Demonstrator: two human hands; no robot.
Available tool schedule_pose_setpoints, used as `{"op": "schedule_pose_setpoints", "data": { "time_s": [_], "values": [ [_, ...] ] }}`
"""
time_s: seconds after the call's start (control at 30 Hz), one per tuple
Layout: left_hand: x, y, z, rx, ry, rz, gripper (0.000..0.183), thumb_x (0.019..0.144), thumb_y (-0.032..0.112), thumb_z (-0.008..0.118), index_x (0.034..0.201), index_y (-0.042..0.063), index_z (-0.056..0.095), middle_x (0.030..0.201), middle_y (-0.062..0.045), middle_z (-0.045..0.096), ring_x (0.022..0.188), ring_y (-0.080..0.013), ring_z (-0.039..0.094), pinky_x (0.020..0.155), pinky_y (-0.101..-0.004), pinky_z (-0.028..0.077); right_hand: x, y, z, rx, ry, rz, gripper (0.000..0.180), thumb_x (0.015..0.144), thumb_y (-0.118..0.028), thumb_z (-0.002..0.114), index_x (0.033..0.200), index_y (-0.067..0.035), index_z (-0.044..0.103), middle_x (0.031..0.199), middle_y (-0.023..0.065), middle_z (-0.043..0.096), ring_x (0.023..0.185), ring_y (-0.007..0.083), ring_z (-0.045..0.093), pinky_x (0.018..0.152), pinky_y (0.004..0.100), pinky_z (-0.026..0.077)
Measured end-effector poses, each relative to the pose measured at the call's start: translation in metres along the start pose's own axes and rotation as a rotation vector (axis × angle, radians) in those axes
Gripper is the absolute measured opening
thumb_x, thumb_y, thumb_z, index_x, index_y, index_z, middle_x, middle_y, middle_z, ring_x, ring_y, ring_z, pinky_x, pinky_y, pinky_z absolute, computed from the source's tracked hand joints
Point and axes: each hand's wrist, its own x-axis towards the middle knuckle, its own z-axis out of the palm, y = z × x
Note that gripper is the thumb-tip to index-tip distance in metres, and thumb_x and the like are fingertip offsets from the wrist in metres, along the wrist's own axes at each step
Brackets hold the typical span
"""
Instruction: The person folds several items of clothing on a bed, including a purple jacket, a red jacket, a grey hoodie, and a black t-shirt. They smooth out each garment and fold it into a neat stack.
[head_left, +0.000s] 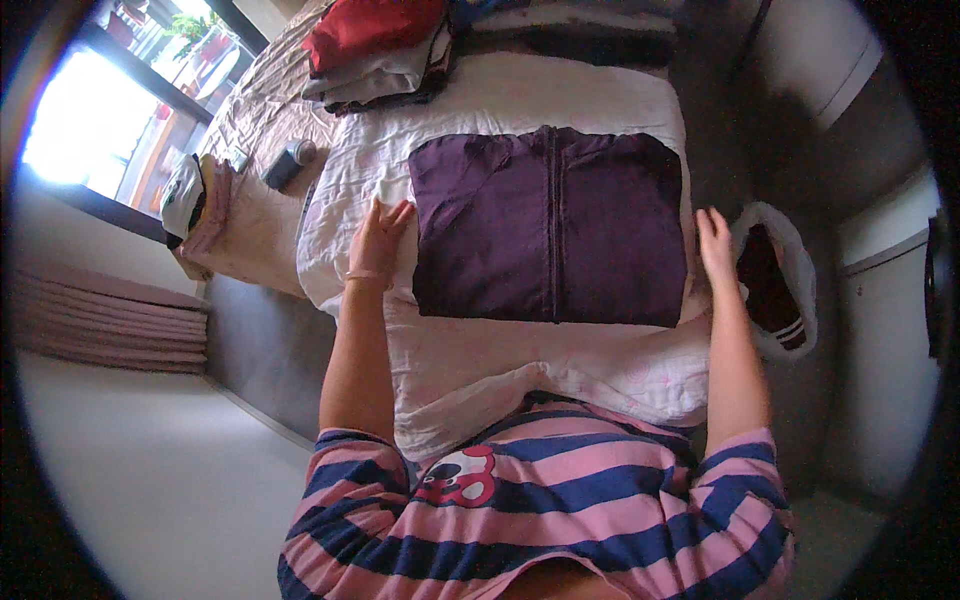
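Note:
A dark purple zip-front garment (487, 232), perhaps a jacket, lies spread flat as a wide rectangle on a white patterned bed cover (480, 349). Its zip runs down the middle toward me. Beside its left edge is my left hand (379, 238), fingers apart, holding nothing. My right hand (716, 244) is just off the right edge, near the side of the bed, with space between its fingers and nothing in them. Whether the left fingertips touch the cloth is hard to tell.
Folded clothes with a red piece on top (375, 37) are stacked at the far left of the bed. More clothes (187, 202) and a small dark box (283, 169) lie further left. A pale plastic bag (802, 277) holding dark striped fabric (769, 277) stands right of the bed.

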Motion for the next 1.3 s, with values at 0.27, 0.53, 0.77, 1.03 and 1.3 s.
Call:
{"op": "schedule_pose_setpoints", "data": {
  "time_s": [0.27, 0.53, 0.77, 1.03, 1.3],
  "values": [
    [-0.023, 0.034, -0.025, -1.13, -0.257, -0.665, 0.051, 0.088, 0.046, 0.058, 0.118, 0.005, 0.054, 0.109, -0.007, 0.063, 0.096, -0.0178, 0.059, 0.087, -0.0316, 0.045, -0.048, -0.085, -0.015, 0.504, -0.247, 0.159, 0.046, 0.089, -0.041, 0.059, 0.112, -0.001, 0.062, 0.111, 0.006, 0.062, 0.103, 0.0154, 0.055, 0.094, 0.0291, 0.038],
    [0.015, 0.046, 0.005, -1.209, -0.499, -0.662, 0.058, 0.083, 0.045, 0.065, 0.118, 0.0, 0.057, 0.113, -0.01, 0.063, 0.101, -0.0242, 0.061, 0.09, -0.0344, 0.046, -0.042, -0.127, 0.008, 0.616, -0.502, 0.306, 0.043, 0.08, -0.037, 0.071, 0.103, -0.001, 0.064, 0.1, 0.0081, 0.065, 0.088, 0.0162, 0.062, 0.082, 0.0282, 0.048],
    [0.029, 0.058, 0.01, -1.044, -0.386, -0.806, 0.052, 0.08, 0.039, 0.07, 0.11, -0.003, 0.061, 0.101, -0.013, 0.067, 0.086, -0.0249, 0.065, 0.079, -0.0373, 0.052, -0.015, -0.106, 0.008, 0.578, -0.667, 0.42, 0.05, 0.075, -0.037, 0.074, 0.103, 0.003, 0.064, 0.096, 0.012, 0.067, 0.084, 0.0218, 0.064, 0.081, 0.0319, 0.049],
    [0.026, 0.055, 0.009, -1.039, -0.304, -0.817, 0.041, 0.083, 0.035, 0.067, 0.106, 0.001, 0.061, 0.091, -0.011, 0.067, 0.072, -0.0242, 0.065, 0.069, -0.0375, 0.053, -0.016, -0.106, 0.014, 0.603, -0.679, 0.38, 0.05, 0.077, -0.035, 0.073, 0.104, 0.005, 0.063, 0.098, 0.0151, 0.067, 0.086, 0.0239, 0.065, 0.082, 0.0341, 0.049],
    [0.028, 0.047, 0.011, -1.07, -0.301, -0.788, 0.036, 0.086, 0.033, 0.064, 0.106, 0.003, 0.06, 0.088, -0.01, 0.067, 0.069, -0.0236, 0.064, 0.064, -0.0376, 0.053, -0.017, -0.106, 0.016, 0.672, -0.68, 0.348, 0.045, 0.079, -0.03, 0.072, 0.103, 0.007, 0.062, 0.096, 0.0148, 0.067, 0.081, 0.024, 0.065, 0.078, 0.0342, 0.051]
  ]
}}
